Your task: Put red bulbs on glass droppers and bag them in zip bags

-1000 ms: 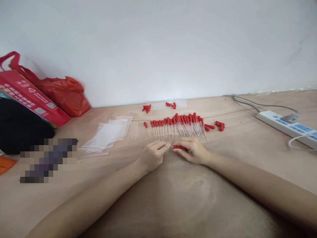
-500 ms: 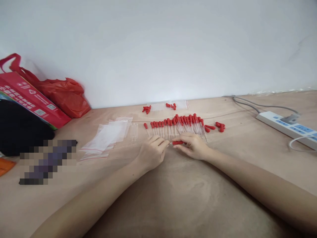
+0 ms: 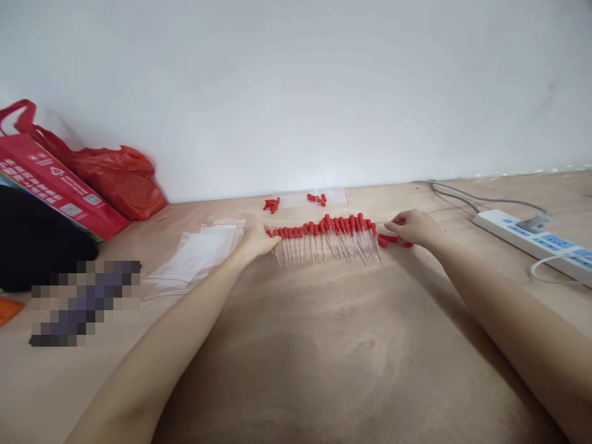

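A row of glass droppers with red rubber bulbs (image 3: 341, 225) lies across the table, the glass tips toward me. At the row's left end, my left hand (image 3: 256, 240) is closed around a dropper (image 3: 269, 232), whose red bulb shows by the fingertips; the rest of it is mostly hidden. My right hand (image 3: 413, 227) hovers beyond the right end, thumb and fingers slightly apart, with nothing visible between them. Just under its fingertips lie loose red rubber bulbs (image 3: 389, 238). Another loose bulb (image 3: 409, 245) peeks out below the palm.
Clear zip bags (image 3: 197, 256) are stacked at the left. Behind the row are more red bulbs (image 3: 272, 205) and a bag of glass tubes (image 3: 293, 200). A white power strip (image 3: 531, 237) with cables is on the right; red bags (image 3: 118, 179) stand far left by the wall.
My hands, earlier together over a dropper in front of the row, have parted. The left went to the row's left end with the dropper; the right moved to the loose bulbs.
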The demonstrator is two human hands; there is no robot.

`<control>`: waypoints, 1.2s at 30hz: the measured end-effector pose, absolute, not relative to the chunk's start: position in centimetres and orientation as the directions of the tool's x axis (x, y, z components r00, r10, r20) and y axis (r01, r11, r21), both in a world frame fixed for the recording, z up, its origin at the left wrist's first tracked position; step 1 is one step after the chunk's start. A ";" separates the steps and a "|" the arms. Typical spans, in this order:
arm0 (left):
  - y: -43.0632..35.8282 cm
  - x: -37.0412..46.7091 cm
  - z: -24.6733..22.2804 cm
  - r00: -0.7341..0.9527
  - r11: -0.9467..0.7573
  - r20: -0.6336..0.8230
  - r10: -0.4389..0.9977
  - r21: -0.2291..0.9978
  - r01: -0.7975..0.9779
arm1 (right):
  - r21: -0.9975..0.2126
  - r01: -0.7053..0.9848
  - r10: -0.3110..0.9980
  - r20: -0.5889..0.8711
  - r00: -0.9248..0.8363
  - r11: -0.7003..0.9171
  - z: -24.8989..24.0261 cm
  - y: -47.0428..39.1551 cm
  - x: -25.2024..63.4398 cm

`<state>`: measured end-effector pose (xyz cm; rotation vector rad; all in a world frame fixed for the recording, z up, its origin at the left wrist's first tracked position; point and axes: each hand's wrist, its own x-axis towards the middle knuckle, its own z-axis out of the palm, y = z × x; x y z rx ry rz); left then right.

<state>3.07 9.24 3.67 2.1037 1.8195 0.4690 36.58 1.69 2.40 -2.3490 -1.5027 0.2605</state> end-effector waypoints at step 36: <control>10.9 1.5 4.8 -0.042 0.041 -0.017 0.999 -0.049 0.998 | -0.360 0.864 0.931 -0.030 0.365 -0.351 3.0 1.5 36.2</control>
